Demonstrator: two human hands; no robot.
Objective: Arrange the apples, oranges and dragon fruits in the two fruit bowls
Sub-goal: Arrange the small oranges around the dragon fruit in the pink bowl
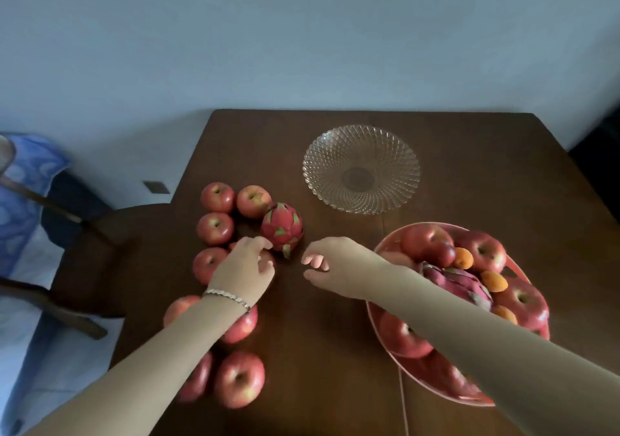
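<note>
Several red apples (215, 228) lie loose on the left part of the dark wooden table (335, 351). A pink dragon fruit (281, 229) stands among them. My left hand (246, 268), a bracelet on its wrist, curls over one apple (268, 261), which is mostly hidden beneath it. My right hand (332, 261) hovers just right of the dragon fruit, fingers loosely curled, holding nothing. Under my right forearm, the red bowl (419, 373) holds apples (484, 251), small oranges (494, 281) and a second dragon fruit (459, 284). The clear glass bowl (361, 169) stands empty at the back.
A dark wooden chair (90, 244) stands close to the table's left edge, with a blue patterned cloth (20, 194) beyond it. A pale wall runs behind the table. A thin white cord (402, 402) crosses the table's front part.
</note>
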